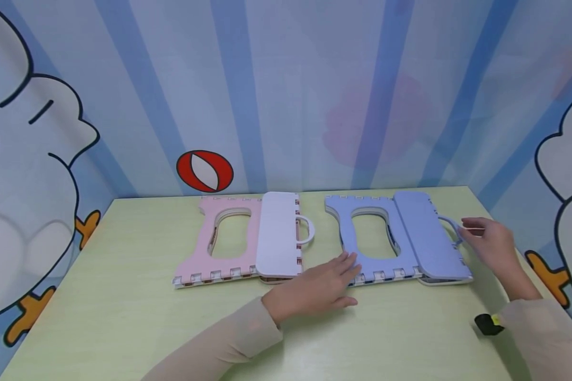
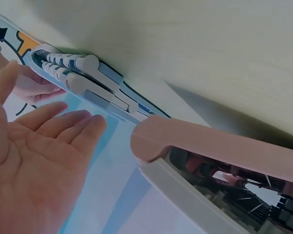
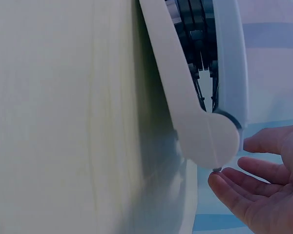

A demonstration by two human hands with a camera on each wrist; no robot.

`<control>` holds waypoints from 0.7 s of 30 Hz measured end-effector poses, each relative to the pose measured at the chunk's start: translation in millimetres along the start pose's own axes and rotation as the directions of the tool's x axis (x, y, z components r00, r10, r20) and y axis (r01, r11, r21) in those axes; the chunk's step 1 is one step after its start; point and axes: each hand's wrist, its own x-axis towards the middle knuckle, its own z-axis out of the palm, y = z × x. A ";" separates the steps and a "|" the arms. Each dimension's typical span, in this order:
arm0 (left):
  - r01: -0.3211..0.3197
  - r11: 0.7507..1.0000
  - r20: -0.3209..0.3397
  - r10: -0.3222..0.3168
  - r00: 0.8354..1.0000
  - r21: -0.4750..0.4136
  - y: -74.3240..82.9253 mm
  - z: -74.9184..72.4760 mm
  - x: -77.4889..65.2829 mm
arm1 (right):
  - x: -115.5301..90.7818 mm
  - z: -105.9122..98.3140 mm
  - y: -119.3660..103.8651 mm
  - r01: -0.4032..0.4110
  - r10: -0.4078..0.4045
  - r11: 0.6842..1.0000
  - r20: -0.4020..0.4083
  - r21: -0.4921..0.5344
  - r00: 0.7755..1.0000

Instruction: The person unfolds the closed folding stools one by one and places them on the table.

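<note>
Head view: the blue folding stool lies right of centre on the tabletop. My left hand, fingers straight and holding nothing, is over its lower-left corner; my right hand bends its fingers at the handle, grip uncertain.

Striped backdrop, printed ball, pale tabletop

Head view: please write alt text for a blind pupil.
A person's right hand is at the handle of a folded blue stool, left hand at its near-left corner. A folded pink-and-white stool lies to the left on the pale table, before a striped backdrop.
</note>
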 end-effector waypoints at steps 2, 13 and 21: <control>0.006 0.999 0.012 -0.006 1.000 0.046 1.9 2.3 1.3 | -0.1 0.5 -0.3 -0.006 0.006 1.000 0.008 0.004 1.000; 0.018 0.992 0.025 -0.022 0.999 0.127 7.5 12.6 2.9 | 0.9 3.3 -2.3 -0.036 0.034 0.999 0.062 0.024 0.998; 0.008 0.994 0.033 -0.011 0.999 0.107 7.6 12.9 5.0 | 4.9 5.6 2.1 -0.083 0.077 0.994 0.074 0.071 0.994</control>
